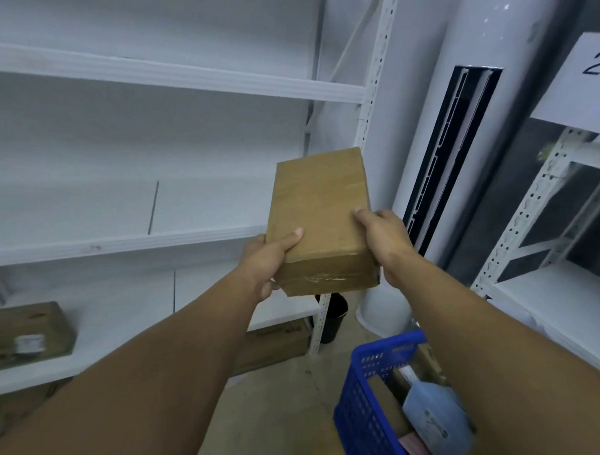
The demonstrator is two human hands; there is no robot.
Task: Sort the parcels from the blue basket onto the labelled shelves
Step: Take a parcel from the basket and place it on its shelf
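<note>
I hold a brown taped cardboard parcel [321,214] in the air in front of the white shelving [181,76]. My left hand [268,260] grips its near left corner, thumb on top. My right hand [381,235] clasps its right edge. The blue basket [367,413] sits on the floor at the lower right, under my right forearm, with several parcels inside, one a blue-grey bag [434,419]. A paper label reading "2-" [596,77] hangs on the right-hand shelf unit.
A brown box [22,336] lies on the low left shelf, and another box [274,345] sits beneath it on the floor. A tall white column unit [465,131] stands between the two shelf units. A black bin [334,317] is at its foot.
</note>
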